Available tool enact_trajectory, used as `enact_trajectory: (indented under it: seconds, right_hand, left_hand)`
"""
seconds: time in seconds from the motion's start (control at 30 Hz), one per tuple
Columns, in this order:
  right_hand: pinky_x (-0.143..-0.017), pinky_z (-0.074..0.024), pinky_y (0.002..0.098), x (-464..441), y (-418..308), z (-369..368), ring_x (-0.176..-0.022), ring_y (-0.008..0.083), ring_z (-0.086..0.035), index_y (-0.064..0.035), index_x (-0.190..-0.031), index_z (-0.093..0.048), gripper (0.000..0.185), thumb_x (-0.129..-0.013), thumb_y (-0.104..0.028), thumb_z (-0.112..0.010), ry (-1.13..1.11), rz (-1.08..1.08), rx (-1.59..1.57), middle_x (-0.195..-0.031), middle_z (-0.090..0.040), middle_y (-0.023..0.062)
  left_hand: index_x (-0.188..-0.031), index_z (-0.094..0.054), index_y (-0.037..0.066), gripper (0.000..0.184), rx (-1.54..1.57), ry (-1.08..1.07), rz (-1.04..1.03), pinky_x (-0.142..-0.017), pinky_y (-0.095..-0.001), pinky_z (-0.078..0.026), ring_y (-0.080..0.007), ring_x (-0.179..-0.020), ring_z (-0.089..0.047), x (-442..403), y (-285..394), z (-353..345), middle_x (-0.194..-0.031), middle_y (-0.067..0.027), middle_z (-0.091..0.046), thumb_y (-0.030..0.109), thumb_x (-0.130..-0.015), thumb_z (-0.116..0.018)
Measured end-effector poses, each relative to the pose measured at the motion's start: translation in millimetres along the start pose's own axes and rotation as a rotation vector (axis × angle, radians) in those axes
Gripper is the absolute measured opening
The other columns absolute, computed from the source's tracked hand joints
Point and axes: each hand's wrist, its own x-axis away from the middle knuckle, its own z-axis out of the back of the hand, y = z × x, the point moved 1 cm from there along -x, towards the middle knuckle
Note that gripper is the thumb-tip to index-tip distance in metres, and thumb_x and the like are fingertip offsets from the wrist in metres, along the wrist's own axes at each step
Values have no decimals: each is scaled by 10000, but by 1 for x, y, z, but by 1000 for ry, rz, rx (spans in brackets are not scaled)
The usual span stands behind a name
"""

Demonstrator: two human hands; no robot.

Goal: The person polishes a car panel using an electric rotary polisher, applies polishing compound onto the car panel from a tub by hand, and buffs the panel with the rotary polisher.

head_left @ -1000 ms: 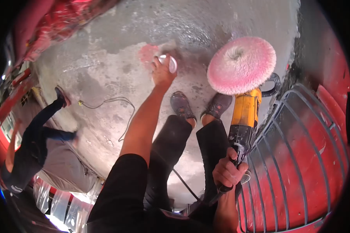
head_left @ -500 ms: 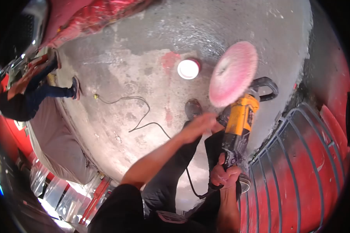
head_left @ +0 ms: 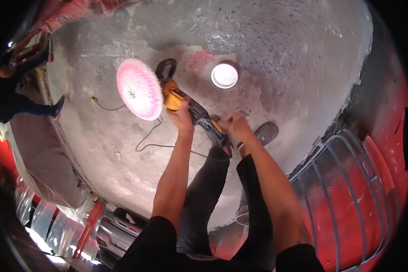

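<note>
Stained concrete floor [head_left: 109, 158] is lying under the yellow-and-black polisher [head_left: 174, 99] with pink-white pad [head_left: 139, 89]; left hand [head_left: 181, 117] is gripping its body, blurred right hand [head_left: 235, 127] is nearing its rear, finger closure unclear.

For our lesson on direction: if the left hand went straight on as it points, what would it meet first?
The left hand would first meet the yellow-and-black polisher with the pink-and-white fluffy pad, which it seems to grip; how far beyond the grey concrete floor lies is unclear.
</note>
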Motion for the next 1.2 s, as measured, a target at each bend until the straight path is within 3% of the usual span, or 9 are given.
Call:
enact_trajectory:
  seconds: [0.1, 0.17, 0.33, 0.63, 0.73, 0.8, 0.87, 1.0, 1.2]
  right_hand:
    - [-977, -538, 495, -56, 6, 23, -1224, 450, -599, -119, -1592, -405, 915, -828, -328, -862, 453, 445, 533, -1384, -588, 268]
    - [-1100, -449, 611, -80, -46, 34, -1465, 476, -369, -240, -1655, -276, 1040, -805, -296, -873, 298, 221, 781, -1657, -291, 240]
    - [-1109, -362, 781, -137, -51, 1, -1519, 532, -267, -405, -1643, -252, 980, -866, -261, -831, 104, 225, 1071, -1700, -188, 212]
    - [-1081, -482, 593, -115, -46, 34, -1411, 504, -407, -369, -1584, -380, 983, -761, -216, -895, 97, 136, 1087, -1609, -303, 207]
    - [-1078, -480, 574, -58, -44, 60, -1359, 521, -445, -328, -1578, -412, 981, -736, -229, -906, 171, 241, 1022, -1595, -318, 238]
    - [-1042, -496, 577, -3, -52, 73, -1308, 547, -467, -268, -1568, -447, 987, -701, -247, -918, 216, 307, 944, -1567, -335, 300]
    - [-1023, -497, 591, 60, -63, 85, -1289, 568, -469, -217, -1539, -497, 971, -672, -267, -930, 184, 280, 929, -1528, -370, 346]
    - [-1081, -470, 567, 231, -171, 109, -1278, 558, -479, -194, -1591, -429, 1138, -583, -196, -957, 79, 229, 849, -1502, -398, 385]
    - [-1000, -524, 543, 452, -355, 163, -1247, 491, -503, -264, -1618, -385, 1092, -666, -240, -919, 32, 257, 780, -1469, -416, 271]
  left_hand:
    - [-1308, -509, -32, 674, 41, 110, -63, -775, -311, -563, -187, -923, -646, -38, -49, -3, -1138, -101, -653, 102, -766, -888]
    - [-1378, -437, -32, 788, 93, 194, -130, -758, -308, -578, -202, -945, -648, -34, -67, -11, -1188, -138, -631, 97, -752, -898]
    - [-1402, -486, -26, 774, 190, 117, 10, -959, -383, -560, -270, -1073, -662, -25, -120, -40, -1177, -146, -684, 131, -778, -917]
    - [-1364, -593, -41, 671, -97, -25, 178, -1067, -399, -492, -295, -1124, -660, -26, -119, -40, -1330, -208, -644, 211, -820, -893]
    - [-1342, -559, -77, 621, -277, 81, -105, -833, -397, -580, -259, -982, -682, 11, -118, -18, -1101, -129, -708, 206, -876, -857]
    - [-1445, -537, 66, 601, -761, -633, -86, -978, -426, -534, -274, -1038, -659, 49, -167, 37, -1259, -134, -629, 346, -963, -761]
    - [-1482, -497, 135, 575, -263, -495, 752, -880, -459, -570, -245, -1000, -654, 136, -32, 22, -1178, -71, -620, 390, -1010, -700]
    - [-1469, -506, 177, 604, 2, -723, 964, -869, -432, -565, -195, -1012, -645, 253, 47, 45, -1170, -48, -637, 545, -1012, -646]
    - [-1658, -316, 223, 681, 484, -1101, 1091, -1222, -494, -366, -293, -1487, -443, 395, 257, 18, -1621, -101, -449, 602, -1097, -390]
